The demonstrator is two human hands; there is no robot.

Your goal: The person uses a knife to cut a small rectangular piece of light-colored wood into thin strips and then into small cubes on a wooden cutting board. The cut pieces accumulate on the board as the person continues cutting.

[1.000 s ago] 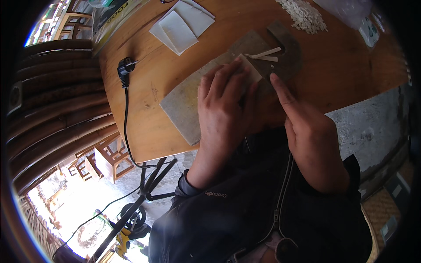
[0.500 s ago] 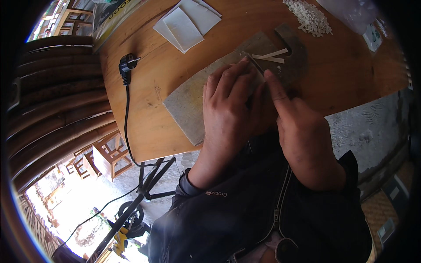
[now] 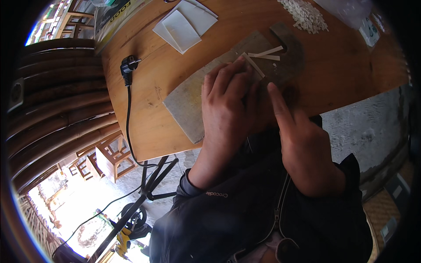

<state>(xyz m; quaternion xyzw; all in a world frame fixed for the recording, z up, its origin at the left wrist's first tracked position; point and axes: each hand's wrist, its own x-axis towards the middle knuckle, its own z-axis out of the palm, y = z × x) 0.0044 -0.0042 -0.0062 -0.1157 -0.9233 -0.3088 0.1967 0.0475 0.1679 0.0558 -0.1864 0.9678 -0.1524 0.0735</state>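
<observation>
Across the wooden surface lies a grey board set at a slant, with a hook-shaped cutout at its upper right end. The left hand rests palm down on it, fingers bent and close together, their tips pressing at one end of a narrow pale strip; how firmly it has hold of anything beneath the palm, I cannot tell. The right hand is beside it, index finger stretched forward with its tip near the lower end of that strip and the other fingers curled under; whether they grip something is hidden. Just beyond the left fingertips, two loose pale strips lie on the board, meeting at their left ends and spreading apart toward the cutout. Farther off, near the top right, is a heap of small pale pieces, with a clear plastic bag beside it. White sheets overlap at the upper left, and a black plug lies near the left edge.
</observation>
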